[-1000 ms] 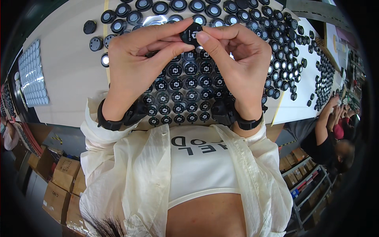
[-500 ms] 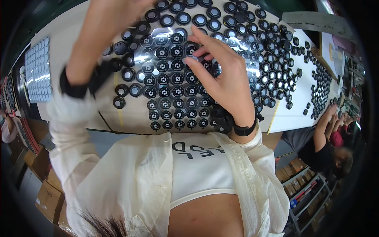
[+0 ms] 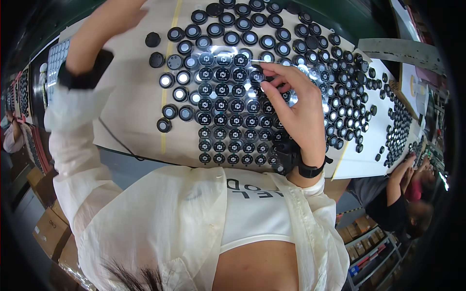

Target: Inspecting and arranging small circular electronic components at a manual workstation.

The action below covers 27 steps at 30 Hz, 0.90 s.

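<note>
Many black round caps with shiny centres lie on a pale tabletop [image 3: 131,111]. A neat grid of caps [image 3: 228,111] sits in the middle. My right hand [image 3: 298,109] lies over the grid's right side, thumb and forefinger pinched on a black round cap [image 3: 264,80] at its upper right corner. My left hand [image 3: 114,22] stretches far across the table toward the top left, blurred; I cannot tell whether it holds anything. A black band is on each wrist.
Loose caps [image 3: 340,77] crowd the table's right and far side. A tray of pale small parts [image 3: 53,58] lies at the left. Another person [image 3: 398,194] works at the lower right. Cardboard boxes [image 3: 48,228] stand on the floor at the lower left.
Both hands held one cap together a second ago. They have parted: the left arm swung out to the far left, and the right hand went down onto the grid.
</note>
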Each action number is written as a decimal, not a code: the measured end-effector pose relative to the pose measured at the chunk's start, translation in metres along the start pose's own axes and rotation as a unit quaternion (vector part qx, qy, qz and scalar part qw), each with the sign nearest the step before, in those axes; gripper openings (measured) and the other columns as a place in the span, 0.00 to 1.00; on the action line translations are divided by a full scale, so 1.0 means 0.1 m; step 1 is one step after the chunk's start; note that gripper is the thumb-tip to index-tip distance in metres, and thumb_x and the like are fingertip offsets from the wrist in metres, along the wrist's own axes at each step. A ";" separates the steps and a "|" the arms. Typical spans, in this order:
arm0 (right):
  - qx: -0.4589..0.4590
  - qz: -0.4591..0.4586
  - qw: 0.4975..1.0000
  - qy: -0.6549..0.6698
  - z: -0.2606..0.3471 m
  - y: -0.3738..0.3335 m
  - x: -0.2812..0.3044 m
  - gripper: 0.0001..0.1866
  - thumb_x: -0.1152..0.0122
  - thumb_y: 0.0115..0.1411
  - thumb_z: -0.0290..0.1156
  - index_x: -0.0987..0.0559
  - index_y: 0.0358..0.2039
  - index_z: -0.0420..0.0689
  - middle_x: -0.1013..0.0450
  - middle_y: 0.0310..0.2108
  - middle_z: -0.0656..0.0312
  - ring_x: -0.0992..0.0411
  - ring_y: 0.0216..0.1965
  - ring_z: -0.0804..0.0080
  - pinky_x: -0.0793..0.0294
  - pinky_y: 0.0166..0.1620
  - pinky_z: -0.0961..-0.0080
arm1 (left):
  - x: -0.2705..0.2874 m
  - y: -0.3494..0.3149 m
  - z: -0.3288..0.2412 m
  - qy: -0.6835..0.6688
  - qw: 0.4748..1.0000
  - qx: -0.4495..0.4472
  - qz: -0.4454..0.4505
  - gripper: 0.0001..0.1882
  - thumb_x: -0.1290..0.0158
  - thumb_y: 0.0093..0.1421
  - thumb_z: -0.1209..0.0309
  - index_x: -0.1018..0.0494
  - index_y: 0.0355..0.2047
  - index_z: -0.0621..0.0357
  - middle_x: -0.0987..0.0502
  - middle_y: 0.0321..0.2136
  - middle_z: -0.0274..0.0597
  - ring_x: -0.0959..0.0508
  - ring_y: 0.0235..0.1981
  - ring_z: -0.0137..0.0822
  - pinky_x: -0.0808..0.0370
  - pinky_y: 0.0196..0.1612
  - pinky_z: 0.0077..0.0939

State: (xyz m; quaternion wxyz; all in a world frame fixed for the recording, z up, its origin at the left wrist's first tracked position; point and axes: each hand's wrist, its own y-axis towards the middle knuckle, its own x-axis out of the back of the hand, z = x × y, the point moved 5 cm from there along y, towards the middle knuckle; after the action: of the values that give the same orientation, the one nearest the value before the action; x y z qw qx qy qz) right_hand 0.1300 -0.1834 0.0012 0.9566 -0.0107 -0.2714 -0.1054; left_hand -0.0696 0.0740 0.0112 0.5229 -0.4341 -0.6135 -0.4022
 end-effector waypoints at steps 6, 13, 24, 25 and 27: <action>-0.022 0.041 0.998 -0.035 -0.06 0.00 -0.03 0.13 0.37 0.56 0.23 0.21 0.43 0.38 0.25 0.34 0.54 0.26 0.31 0.64 0.27 0.35 0.73 | -0.21 -0.57 -0.39 -0.138 0.982 0.104 0.075 0.26 0.42 0.49 0.86 0.29 0.51 0.58 0.26 0.50 0.43 0.25 0.49 0.48 0.28 0.55 0.34; -0.014 0.099 0.992 -0.073 0.02 0.03 -0.06 0.16 0.36 0.56 0.27 0.23 0.44 0.37 0.26 0.35 0.52 0.26 0.34 0.58 0.27 0.39 0.68 | -0.24 -0.66 -0.28 -0.218 0.963 0.159 -0.019 0.22 0.40 0.50 0.84 0.27 0.46 0.58 0.22 0.39 0.40 0.23 0.42 0.39 0.27 0.47 0.28; 0.066 0.043 0.986 -0.147 -0.01 0.51 -0.45 0.09 0.36 0.53 0.22 0.23 0.35 0.38 0.26 0.34 0.51 0.25 0.38 0.52 0.26 0.42 0.62 | -0.43 -0.23 -1.28 -0.246 0.966 0.063 -0.056 0.24 0.46 0.58 0.79 0.28 0.56 0.53 0.34 0.32 0.44 0.30 0.33 0.43 0.30 0.38 0.31; 0.067 0.046 0.986 -0.147 -0.02 0.53 -0.46 0.09 0.36 0.53 0.22 0.23 0.35 0.38 0.26 0.34 0.51 0.25 0.38 0.52 0.26 0.42 0.62 | -0.49 -0.23 -1.31 -0.247 0.965 0.066 -0.057 0.24 0.46 0.58 0.79 0.28 0.56 0.53 0.34 0.32 0.44 0.30 0.33 0.43 0.30 0.38 0.31; 0.059 0.046 0.989 -0.129 -0.05 0.56 -0.49 0.08 0.36 0.53 0.22 0.24 0.34 0.38 0.26 0.32 0.51 0.25 0.36 0.52 0.26 0.40 0.62 | -0.58 -0.22 -1.32 -0.224 0.970 0.066 -0.065 0.25 0.45 0.58 0.77 0.31 0.58 0.54 0.34 0.33 0.45 0.29 0.35 0.46 0.29 0.40 0.35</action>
State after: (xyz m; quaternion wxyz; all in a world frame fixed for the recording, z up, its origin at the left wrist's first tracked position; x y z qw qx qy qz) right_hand 0.1036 -0.1190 -0.0261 0.9164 0.0197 -0.3974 -0.0428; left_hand -0.0471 -0.0641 -0.0298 0.3721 -0.4365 -0.7674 -0.2865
